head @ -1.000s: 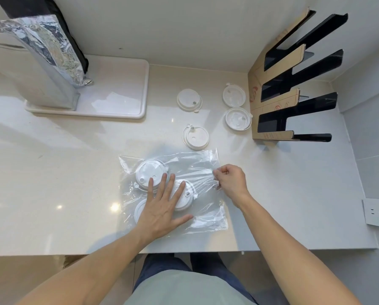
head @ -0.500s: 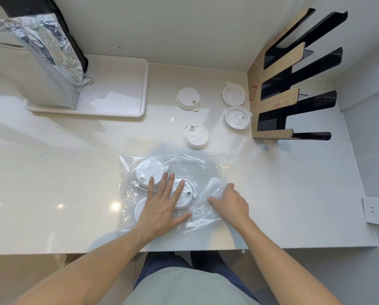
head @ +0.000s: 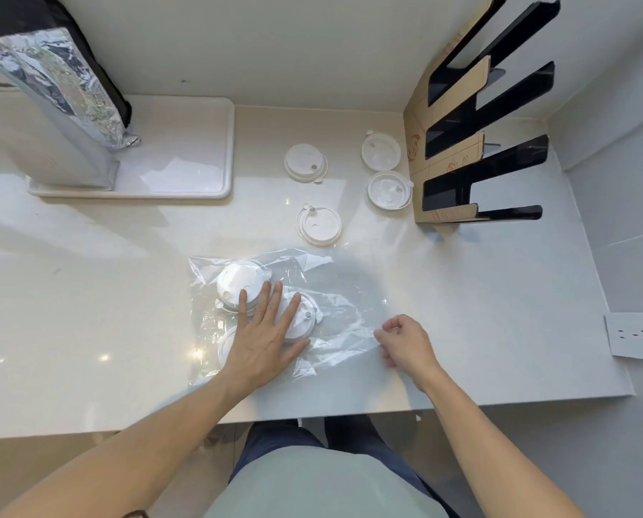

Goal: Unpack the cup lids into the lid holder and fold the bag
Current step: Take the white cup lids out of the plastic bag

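Opening the bag for the lids

Right hand [head: 406, 345] pinches the bag [head: 335, 312] mouth; left hand [head: 266, 330] lies flat on bagged lids [head: 239, 284] at nine o'clock from that grip. Lid holder [head: 477, 117] stands far at one o'clock.

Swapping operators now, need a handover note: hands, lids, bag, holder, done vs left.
Left hand: flat, fingers straight, pressing the clear bag and the lids inside onto the counter.
Right hand: fingers curled, pinching the bag's right edge.
Out of the bag: four loose lids lying on the counter, left of the lid holder.
Holder: no lids visible in its slots.
Done: four lids taken out.
Left: empty the bag (at least three lids inside), load all lids into the holder, fold the bag.
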